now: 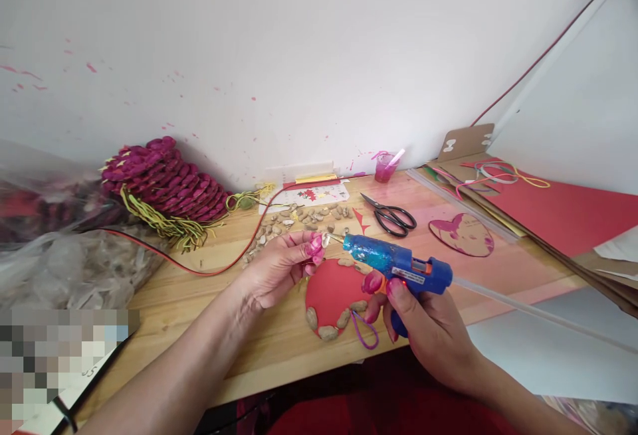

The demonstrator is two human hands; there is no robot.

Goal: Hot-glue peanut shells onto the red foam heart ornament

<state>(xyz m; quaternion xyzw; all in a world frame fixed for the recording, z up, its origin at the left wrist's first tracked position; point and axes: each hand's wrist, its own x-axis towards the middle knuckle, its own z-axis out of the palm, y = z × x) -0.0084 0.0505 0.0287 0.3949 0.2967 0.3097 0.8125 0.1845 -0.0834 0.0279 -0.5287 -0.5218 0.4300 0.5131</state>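
Note:
My right hand (pixel 423 322) is wrapped round a blue hot glue gun (pixel 383 259), a long clear glue stick (pixel 538 312) trailing from its back. The gun's metal nozzle points left at a small pale peanut shell (pixel 325 241), which my left hand (pixel 284 262) pinches between pink-stained fingertips; whether nozzle and shell touch I cannot tell. Below both hands lies a red heart-like or round card (pixel 331 289) with peanut shells (pixel 327 333) along its rim. A purple cord loop (pixel 366 334) sticks out from its lower right edge. The gun and right hand partly cover the card.
Loose peanut shells (pixel 312 218) are spread behind my left hand. Black scissors (pixel 391 216), a pink cup (pixel 386 168) and a cardboard heart (pixel 463 234) stand or lie farther back. Left are magenta strung pieces (pixel 169 182) and a plastic bag (pixel 94 275). A red-black cable (pixel 249 242) crosses the table.

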